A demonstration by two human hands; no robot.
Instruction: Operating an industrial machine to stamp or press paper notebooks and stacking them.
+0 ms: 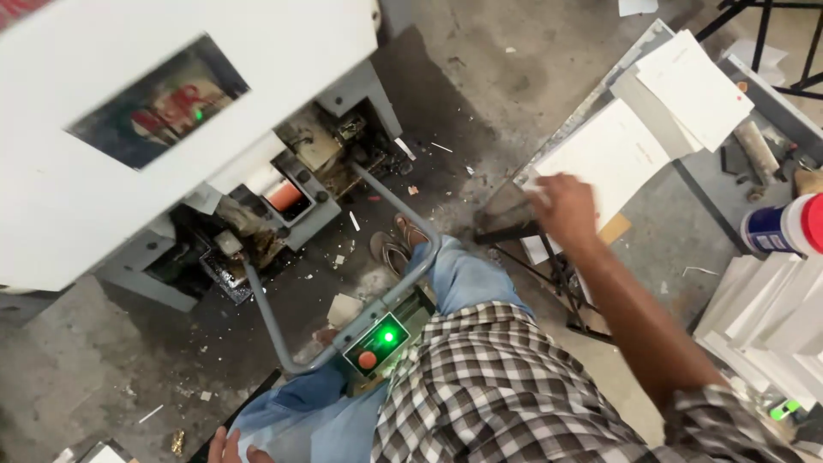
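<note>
Grey metal table (686, 184), white paper sheets (613, 154) on it

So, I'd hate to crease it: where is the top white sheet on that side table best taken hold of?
Probably by its near left corner, where the right hand already rests. The sheet lies flat on the stack, and that corner juts past the table edge. Come from the left with a light thumb-and-finger grip, lifting the free edge.

Single head-worn view — looks steeply down past the lap to the floor (480, 77), machine (129, 129) close left, desk (711, 197) right.
</note>
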